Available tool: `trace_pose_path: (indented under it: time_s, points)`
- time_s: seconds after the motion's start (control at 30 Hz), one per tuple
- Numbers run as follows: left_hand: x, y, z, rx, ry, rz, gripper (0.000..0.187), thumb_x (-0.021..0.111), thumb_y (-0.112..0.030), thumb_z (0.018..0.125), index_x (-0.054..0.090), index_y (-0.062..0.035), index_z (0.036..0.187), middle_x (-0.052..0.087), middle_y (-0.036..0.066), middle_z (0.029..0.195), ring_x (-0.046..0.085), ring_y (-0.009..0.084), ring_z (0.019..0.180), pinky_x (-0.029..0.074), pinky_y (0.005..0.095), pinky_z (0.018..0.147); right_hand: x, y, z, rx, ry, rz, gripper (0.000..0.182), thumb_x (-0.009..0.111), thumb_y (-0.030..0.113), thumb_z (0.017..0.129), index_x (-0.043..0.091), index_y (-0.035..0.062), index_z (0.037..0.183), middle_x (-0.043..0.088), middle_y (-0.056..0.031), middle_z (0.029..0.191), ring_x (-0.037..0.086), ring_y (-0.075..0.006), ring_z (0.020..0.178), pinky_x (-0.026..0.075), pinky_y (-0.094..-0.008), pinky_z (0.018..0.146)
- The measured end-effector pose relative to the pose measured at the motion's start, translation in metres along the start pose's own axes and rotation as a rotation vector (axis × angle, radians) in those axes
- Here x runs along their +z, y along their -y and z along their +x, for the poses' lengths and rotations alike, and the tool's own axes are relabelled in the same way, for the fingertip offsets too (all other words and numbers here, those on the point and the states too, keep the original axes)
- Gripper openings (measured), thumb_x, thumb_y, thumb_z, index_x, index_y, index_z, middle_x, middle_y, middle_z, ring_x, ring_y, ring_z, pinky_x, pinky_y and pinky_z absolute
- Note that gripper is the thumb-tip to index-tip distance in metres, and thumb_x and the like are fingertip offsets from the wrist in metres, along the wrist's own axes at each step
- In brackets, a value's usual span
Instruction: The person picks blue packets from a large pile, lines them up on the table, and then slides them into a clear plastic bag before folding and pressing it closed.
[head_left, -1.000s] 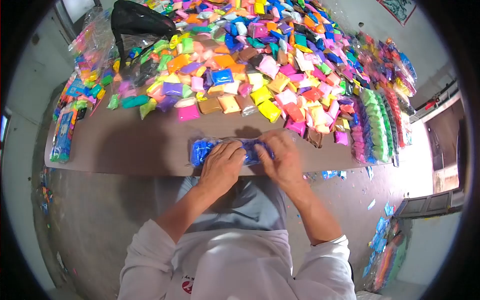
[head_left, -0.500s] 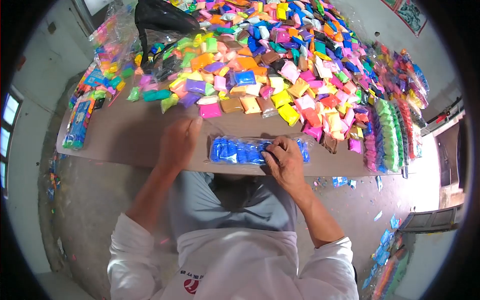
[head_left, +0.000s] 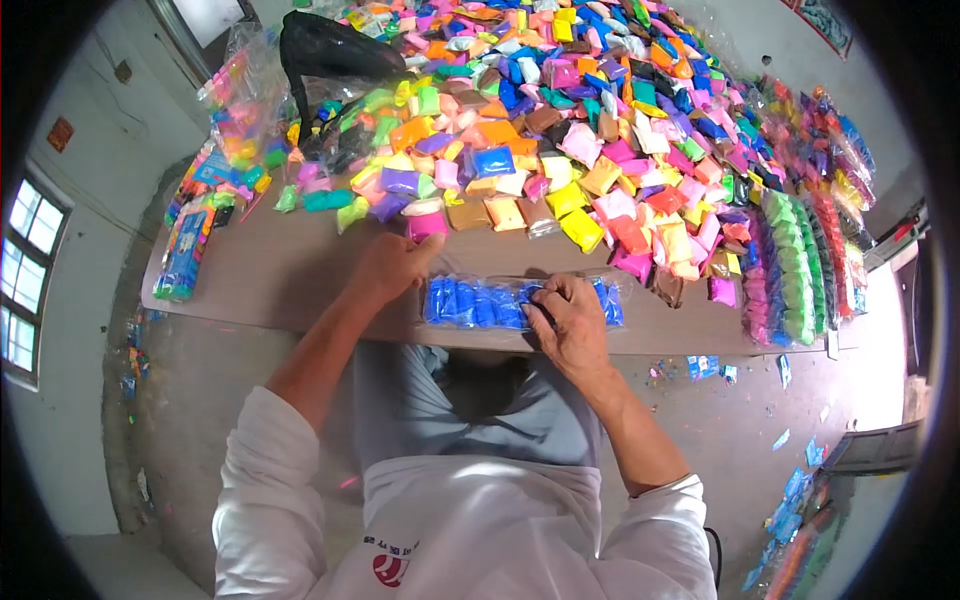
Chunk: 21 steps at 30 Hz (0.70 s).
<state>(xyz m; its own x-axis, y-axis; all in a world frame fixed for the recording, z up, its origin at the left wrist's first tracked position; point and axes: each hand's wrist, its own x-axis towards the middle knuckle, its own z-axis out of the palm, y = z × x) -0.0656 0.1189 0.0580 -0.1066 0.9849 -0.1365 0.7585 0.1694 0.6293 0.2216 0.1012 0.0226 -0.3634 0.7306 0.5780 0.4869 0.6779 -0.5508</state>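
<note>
A clear plastic bag of blue packets [head_left: 475,303] lies lengthwise on the table in front of me. My right hand [head_left: 570,318] rests over its right part, thumb and fingers closed on a blue packet inside. To the upper left of the bag, my left hand [head_left: 398,268] is closed, its fingertips against the lower edge of a magenta packet [head_left: 427,224]. What those fingers pinch, if anything, is hidden. Brown packets [head_left: 467,216] and a yellow packet [head_left: 581,230] lie at the near edge of the pile.
A large heap of coloured packets [head_left: 600,120] covers the far part of the table [head_left: 290,265]. Filled long bags [head_left: 790,265] stand at the right, and a bagged set [head_left: 183,250] lies at the left. A black bag [head_left: 335,48] sits on the heap.
My left hand has moved right and slightly up to the magenta packet. My right hand stays on the bag of blue packets. The whole view has shifted a little.
</note>
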Motion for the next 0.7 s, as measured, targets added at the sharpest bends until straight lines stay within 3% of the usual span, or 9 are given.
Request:
trace_pose_path:
  time_s: [0.07,0.27,0.47,0.7]
  points:
    - [0.005,0.009,0.006,-0.105,0.063,-0.216,0.056,0.058,-0.053,0.092,0.065,-0.0048,0.064,0.063,0.004,0.061,0.058,0.0103,0.055,0.043,0.0268,0.050,0.000,-0.001,0.000,-0.006,-0.015,0.007,0.018,0.074,0.010,0.076,0.067,0.0006,0.090,0.058,-0.0146,0.096,0.056,-0.0334,0.091,0.047,-0.0416,0.079]
    - [0.001,-0.008,-0.003,-0.170,0.127,-0.490,0.039,0.062,-0.039,0.091,0.066,-0.0035,0.074,0.064,0.003,0.067,0.059,0.0095,0.058,0.044,0.0228,0.051,-0.002,0.000,0.001,-0.001,-0.012,0.015,0.018,0.074,0.010,0.075,0.067,0.0003,0.089,0.058,-0.0148,0.097,0.056,-0.0338,0.091,0.047,-0.0417,0.079]
    - [-0.003,-0.015,-0.026,-0.118,0.092,-0.456,0.037,0.059,-0.033,0.094,0.062,-0.0042,0.071,0.059,0.000,0.064,0.051,0.0060,0.054,0.041,0.0226,0.051,0.001,-0.001,0.001,0.007,-0.034,0.025,0.019,0.074,0.009,0.074,0.066,0.0001,0.089,0.058,-0.0151,0.097,0.056,-0.0343,0.092,0.047,-0.0421,0.081]
    - [0.008,0.006,-0.065,-0.074,0.075,-0.344,0.039,0.053,-0.031,0.098,0.060,-0.0020,0.073,0.056,0.000,0.062,0.051,0.0063,0.056,0.042,0.0263,0.051,-0.001,0.000,0.003,0.052,0.005,0.012,0.023,0.075,0.010,0.074,0.064,0.0002,0.092,0.058,-0.0149,0.096,0.057,-0.0345,0.092,0.047,-0.0420,0.082]
